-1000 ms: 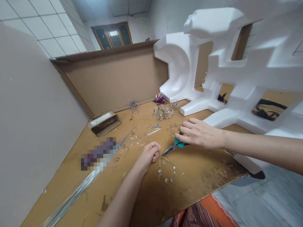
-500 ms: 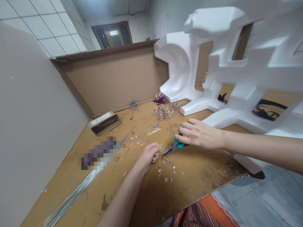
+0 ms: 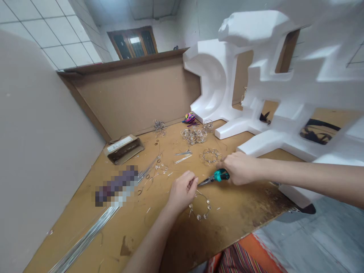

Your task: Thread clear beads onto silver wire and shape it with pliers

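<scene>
Now | right hand (image 3: 240,168): grip round teal-handled pliers (image 3: 220,175) | left hand (image 3: 182,191): unclear grip (beside beaded wire (image 3: 208,207))

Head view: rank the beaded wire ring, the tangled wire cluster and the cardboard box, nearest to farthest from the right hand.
From the right hand, which holds pliers:
1. Beaded wire ring: just beyond the hand's fingers, on the board.
2. Tangled wire cluster: farther back, near the white foam.
3. Cardboard box: far left, by the back panel.
</scene>
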Action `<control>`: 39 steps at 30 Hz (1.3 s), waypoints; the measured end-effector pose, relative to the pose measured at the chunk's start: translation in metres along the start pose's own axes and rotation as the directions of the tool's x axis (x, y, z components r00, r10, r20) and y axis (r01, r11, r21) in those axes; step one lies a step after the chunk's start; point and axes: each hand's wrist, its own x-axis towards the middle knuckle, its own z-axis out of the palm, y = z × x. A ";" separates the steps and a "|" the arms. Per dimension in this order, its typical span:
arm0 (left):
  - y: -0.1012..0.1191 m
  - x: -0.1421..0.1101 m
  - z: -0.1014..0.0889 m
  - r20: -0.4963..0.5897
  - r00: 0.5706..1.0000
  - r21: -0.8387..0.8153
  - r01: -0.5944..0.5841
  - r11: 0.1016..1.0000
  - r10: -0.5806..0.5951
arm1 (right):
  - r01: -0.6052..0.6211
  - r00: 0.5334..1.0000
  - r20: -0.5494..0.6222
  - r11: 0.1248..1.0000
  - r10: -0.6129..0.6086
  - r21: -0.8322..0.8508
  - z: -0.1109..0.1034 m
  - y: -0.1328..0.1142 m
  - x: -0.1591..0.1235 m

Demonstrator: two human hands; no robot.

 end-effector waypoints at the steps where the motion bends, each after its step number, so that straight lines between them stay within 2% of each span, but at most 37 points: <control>1: -0.001 0.000 0.000 0.006 1.000 0.064 -0.020 0.998 0.020 | -0.016 1.000 0.009 0.999 0.016 0.040 0.003 -0.001 0.000; 4: -0.007 0.002 0.001 -0.025 1.000 0.108 0.012 0.994 -0.009 | -0.039 0.999 0.040 0.985 0.033 0.166 0.009 -0.002 -0.002; 7: -0.017 0.005 0.003 -0.044 0.988 -0.104 0.141 0.985 -0.146 | -0.056 0.997 0.073 0.970 0.039 0.236 0.015 -0.002 -0.004; 10: -0.022 0.009 0.002 0.019 0.957 -0.406 0.274 0.872 -0.291 | -0.029 1.000 0.000 0.983 0.029 0.181 0.025 0.002 -0.005; 13: -0.022 0.009 -0.002 0.113 0.937 -0.613 0.328 0.719 -0.332 | -0.077 0.995 -0.055 0.992 0.082 0.098 0.038 0.008 -0.006; 16: -0.020 0.008 -0.005 0.158 0.934 -0.712 0.333 0.619 -0.321 | -0.140 0.985 -0.095 0.987 0.146 0.074 0.051 0.011 -0.006; 18: -0.018 0.007 -0.006 0.164 0.936 -0.720 0.330 0.611 -0.312 | -0.147 0.979 -0.137 0.987 0.154 0.062 0.058 0.010 -0.006; 20: -0.016 0.007 -0.006 0.158 0.939 -0.677 0.329 0.659 -0.306 | -0.144 0.973 -0.172 0.988 0.151 0.054 0.064 0.007 -0.006; 23: -0.012 0.008 -0.008 0.102 0.959 -0.519 0.279 0.808 -0.266 | -0.122 0.971 -0.200 0.990 0.133 0.066 0.066 0.005 -0.004; 25: -0.009 0.008 -0.010 0.057 0.975 -0.385 0.219 0.897 -0.213 | -0.101 0.973 -0.198 0.989 0.120 0.106 0.061 0.005 -0.001; 27: -0.006 0.008 -0.012 0.032 0.986 -0.260 0.166 0.951 -0.163 | -0.081 0.975 -0.186 0.972 0.123 0.220 0.050 0.006 0.005; 29: -0.005 0.007 -0.013 0.029 0.994 -0.155 0.111 0.982 -0.108 | -0.049 0.980 -0.150 0.889 0.131 0.455 0.037 0.004 0.014; 31: -0.006 0.007 -0.014 0.034 0.998 -0.068 0.051 0.996 -0.049 | -0.028 0.990 -0.079 0.699 0.120 0.715 0.027 -0.003 0.024; 33: -0.007 0.006 -0.015 0.039 0.999 0.010 0.010 1.000 -0.010 | -0.015 0.996 -0.036 0.547 0.083 0.837 0.023 -0.012 0.033; 34: -0.007 0.005 -0.015 0.041 0.999 0.054 -0.004 0.999 0.002 | -0.022 0.997 -0.018 0.500 0.074 0.866 0.023 -0.016 0.037; 39: 0.003 0.004 -0.019 0.058 0.998 0.293 -0.052 0.955 0.037 | -0.059 0.996 0.028 0.423 0.079 0.904 0.029 -0.026 0.049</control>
